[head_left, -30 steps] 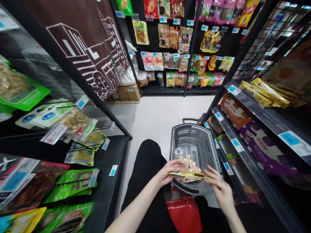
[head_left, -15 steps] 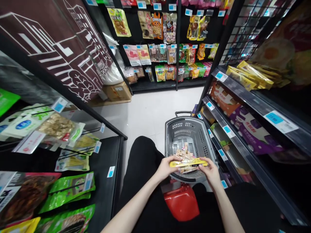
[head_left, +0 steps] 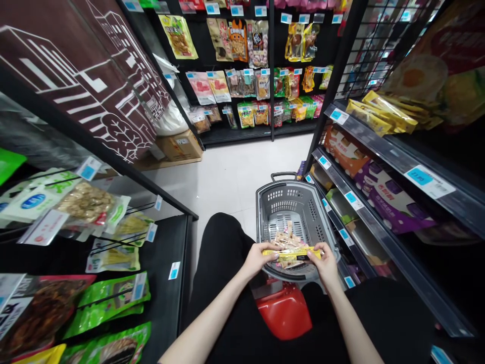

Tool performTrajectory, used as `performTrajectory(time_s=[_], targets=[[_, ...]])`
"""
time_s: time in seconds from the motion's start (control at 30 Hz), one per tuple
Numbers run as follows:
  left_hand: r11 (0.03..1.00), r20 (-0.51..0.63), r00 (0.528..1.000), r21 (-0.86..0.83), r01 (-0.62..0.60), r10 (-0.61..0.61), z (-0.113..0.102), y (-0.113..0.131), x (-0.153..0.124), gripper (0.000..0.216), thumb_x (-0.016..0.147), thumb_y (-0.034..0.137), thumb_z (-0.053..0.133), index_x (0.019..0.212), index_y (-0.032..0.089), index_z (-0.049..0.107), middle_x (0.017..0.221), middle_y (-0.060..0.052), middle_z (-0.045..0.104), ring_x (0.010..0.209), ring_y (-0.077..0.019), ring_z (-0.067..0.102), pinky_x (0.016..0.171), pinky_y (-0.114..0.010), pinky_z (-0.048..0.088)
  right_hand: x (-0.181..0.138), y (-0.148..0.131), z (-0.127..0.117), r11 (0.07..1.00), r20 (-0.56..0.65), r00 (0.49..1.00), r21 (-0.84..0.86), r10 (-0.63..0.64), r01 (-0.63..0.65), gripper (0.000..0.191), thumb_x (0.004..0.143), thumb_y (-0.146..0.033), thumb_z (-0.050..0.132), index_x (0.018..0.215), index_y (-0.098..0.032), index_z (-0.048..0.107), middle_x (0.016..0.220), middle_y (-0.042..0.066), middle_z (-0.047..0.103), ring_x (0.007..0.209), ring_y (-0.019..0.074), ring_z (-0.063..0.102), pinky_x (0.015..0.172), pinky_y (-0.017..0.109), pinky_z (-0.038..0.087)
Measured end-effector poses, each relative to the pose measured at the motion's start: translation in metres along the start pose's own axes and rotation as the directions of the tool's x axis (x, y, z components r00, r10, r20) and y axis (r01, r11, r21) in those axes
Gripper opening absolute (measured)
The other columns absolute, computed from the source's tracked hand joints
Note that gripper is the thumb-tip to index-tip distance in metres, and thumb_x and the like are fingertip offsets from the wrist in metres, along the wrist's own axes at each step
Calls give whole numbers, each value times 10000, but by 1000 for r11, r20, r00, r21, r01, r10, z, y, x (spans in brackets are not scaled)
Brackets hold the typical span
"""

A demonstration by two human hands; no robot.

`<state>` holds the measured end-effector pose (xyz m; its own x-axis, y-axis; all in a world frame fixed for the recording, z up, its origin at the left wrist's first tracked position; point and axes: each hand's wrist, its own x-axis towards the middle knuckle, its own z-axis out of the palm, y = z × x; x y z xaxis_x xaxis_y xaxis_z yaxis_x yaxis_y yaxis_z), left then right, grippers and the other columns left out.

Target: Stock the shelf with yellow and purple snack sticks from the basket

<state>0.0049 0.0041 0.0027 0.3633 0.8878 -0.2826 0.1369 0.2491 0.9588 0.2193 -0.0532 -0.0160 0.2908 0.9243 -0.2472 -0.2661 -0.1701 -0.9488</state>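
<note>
Between my two hands is a long yellow snack packet [head_left: 291, 254], held level by its ends. My left hand [head_left: 259, 259] pinches the left end with thumb and fingers. On the other end, my right hand [head_left: 325, 262] is closed in the same way. Below the packet stands a grey shopping basket [head_left: 273, 205] with a dark rim and a raised handle. Several small beige and pink packets [head_left: 290, 236] lie inside it, partly hidden by the yellow packet and my hands.
A red stool-like object [head_left: 286, 313] sits between my black-clad legs. Shelves flank me: hanging snack bags [head_left: 109, 301] at left, yellow packets [head_left: 394, 114] and purple boxes [head_left: 392, 197] at right. Beyond the pale floor [head_left: 227, 177], a cardboard box [head_left: 180, 146] stands near the back rack.
The yellow packet has tilted slightly, showing more of its face, including a dark patch near the right end. Both hands keep hold of it. The whole view has shifted a little.
</note>
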Motion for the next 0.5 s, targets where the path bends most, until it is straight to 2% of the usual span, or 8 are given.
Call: performTrajectory(time_s=[0.13, 0.2, 0.27, 0.37, 0.43, 0.5], targets=[[990, 91, 995, -128, 52, -40, 0, -4, 3, 308, 599, 327, 701, 827, 120, 689, 821, -85, 698, 873, -239, 613, 797, -324, 450, 1, -3, -3, 999, -31, 999, 40, 14, -12, 352, 625, -401, 690, 802, -232, 437, 763, -14, 556, 622, 162, 581, 481, 267, 499], [963, 179, 980, -238, 124, -82, 2, -3, 2, 389, 585, 324, 708, 913, 121, 659, 866, -93, 688, 824, -226, 619, 737, -322, 464, 2, -4, -7, 1000, -49, 999, 26, 15, -14, 337, 648, -422, 660, 812, -230, 437, 789, 3, 564, 632, 168, 585, 471, 262, 487], [947, 279, 954, -262, 186, -111, 5, -1, 0, 464, 572, 300, 722, 992, 132, 618, 879, -86, 678, 751, -193, 618, 670, -292, 463, 2, -4, -8, 1000, -33, 999, -26, 9, -10, 316, 661, -422, 645, 812, -224, 450, 762, 4, 566, 608, 162, 575, 471, 259, 476], [976, 392, 906, -80, 204, -157, 11, 0, -5, 432, 586, 278, 726, 975, 124, 618, 690, -23, 654, 576, -109, 554, 555, -207, 402, -4, -3, 0, 993, 102, 995, -120, -1, 13, 273, 664, -383, 650, 793, -214, 478, 711, -12, 549, 579, 143, 549, 483, 244, 455], [980, 430, 882, 40, 194, -192, 16, 0, -8, 350, 611, 310, 710, 890, 107, 645, 552, 20, 591, 474, -70, 468, 487, -183, 342, -11, -3, 11, 986, 218, 976, -164, 0, 37, 263, 648, -343, 668, 790, -211, 491, 690, -22, 547, 575, 137, 538, 494, 235, 441], [975, 442, 869, 77, 210, -222, 19, 0, -11, 317, 616, 347, 702, 806, 97, 657, 529, 26, 570, 451, -63, 444, 467, -184, 328, -16, -4, 21, 977, 278, 961, -203, -4, 63, 271, 624, -309, 688, 792, -208, 500, 653, -32, 548, 565, 135, 530, 507, 233, 431]])
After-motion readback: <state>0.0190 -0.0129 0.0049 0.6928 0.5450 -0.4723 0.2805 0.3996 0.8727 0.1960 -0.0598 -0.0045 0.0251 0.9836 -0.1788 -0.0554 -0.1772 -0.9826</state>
